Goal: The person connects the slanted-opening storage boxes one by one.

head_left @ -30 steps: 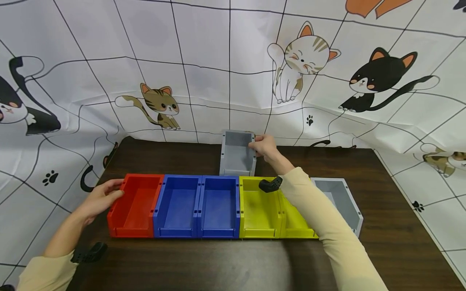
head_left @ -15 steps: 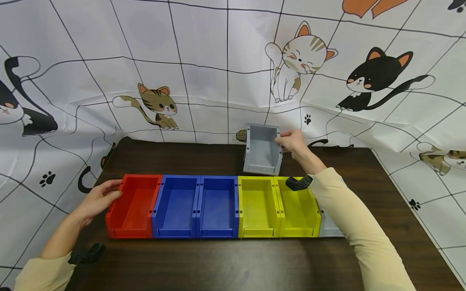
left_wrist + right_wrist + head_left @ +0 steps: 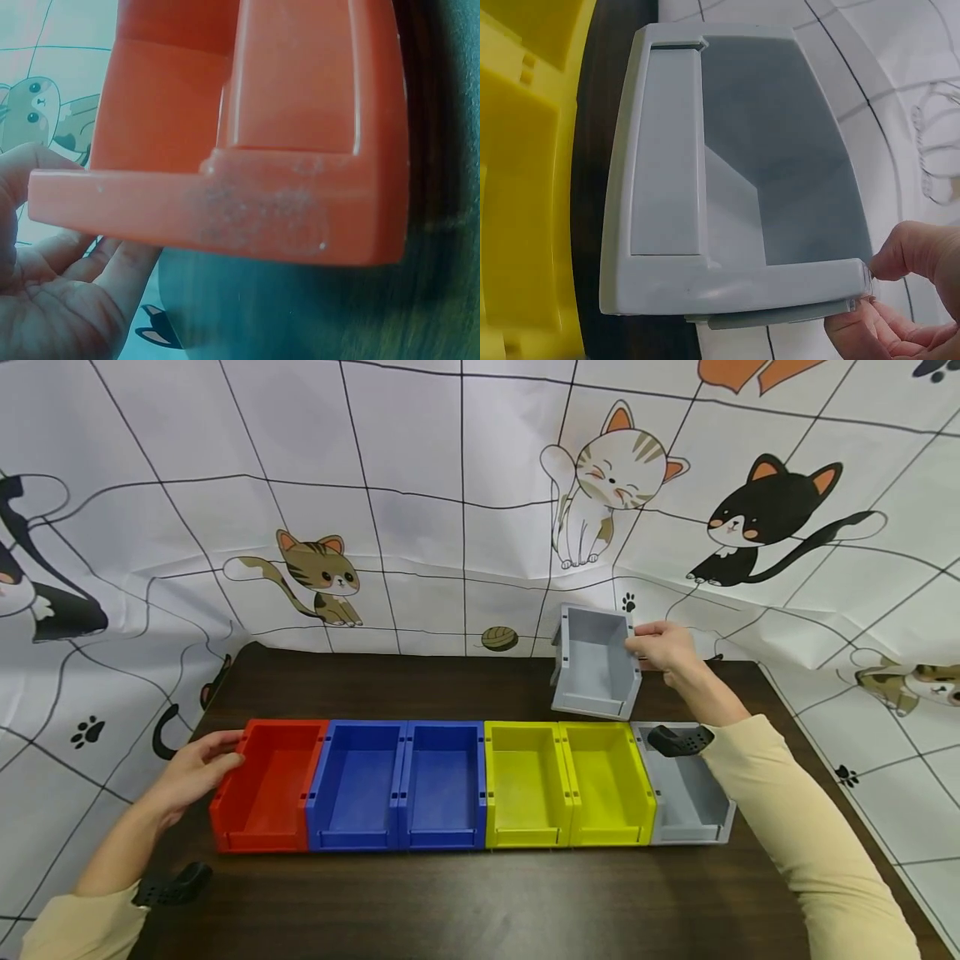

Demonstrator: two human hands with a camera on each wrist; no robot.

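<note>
In the head view, my right hand [image 3: 663,647] pinches the right side wall of a grey storage bin [image 3: 595,664]. It holds this bin raised and tilted behind the yellow bins. The right wrist view shows the thumb and fingers on the rim corner of the grey bin [image 3: 660,157]. My left hand [image 3: 197,768] grips the left wall of a red bin [image 3: 272,789], at the left end of a row on the table. In the left wrist view, the red bin [image 3: 292,82] fills the middle, its wall between digits of the left hand [image 3: 67,292].
Right of the red bin stand two blue bins [image 3: 358,789], two yellow bins [image 3: 527,789] and another grey bin [image 3: 688,793], side by side. The dark wooden table [image 3: 450,902] extends before and behind the row. A cat-printed white sheet [image 3: 420,527] rises behind it.
My right hand has carried the grey bin rightward along the back of the row and slightly higher. The left hand stays on the red bin; the row has not moved on the table.
</note>
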